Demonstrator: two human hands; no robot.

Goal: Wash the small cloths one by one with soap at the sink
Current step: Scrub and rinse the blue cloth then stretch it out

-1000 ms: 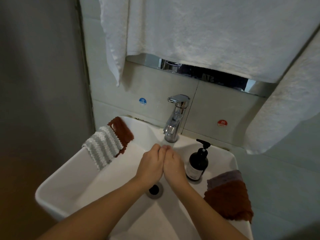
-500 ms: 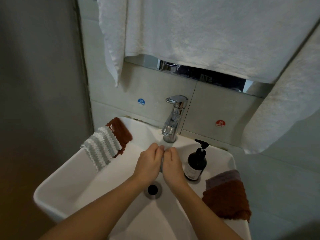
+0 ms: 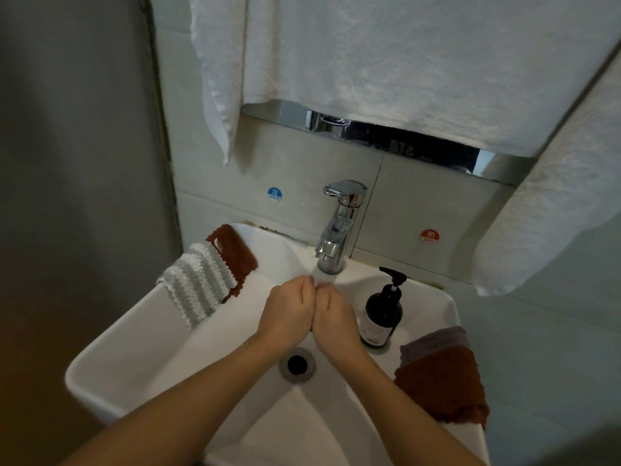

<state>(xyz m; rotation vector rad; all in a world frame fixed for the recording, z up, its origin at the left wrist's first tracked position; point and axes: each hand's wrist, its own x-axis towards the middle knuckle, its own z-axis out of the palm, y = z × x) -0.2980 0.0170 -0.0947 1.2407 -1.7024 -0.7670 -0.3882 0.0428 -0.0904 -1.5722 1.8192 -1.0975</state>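
Left hand (image 3: 289, 314) and right hand (image 3: 334, 317) pressed together under tap (image 3: 337, 230), over sink (image 3: 134, 348); fingers curled; grasp impossible to tell.

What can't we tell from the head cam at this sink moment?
- Whether the left hand and right hand hold a cloth: their backs face the camera and hide the palms.
- Water flow from the tap: too faint to tell.
- Soap bottle label: too small and dim.
- Purple cloth: mostly under the rust cloth.
- White towels: cut off by the top and right edges.
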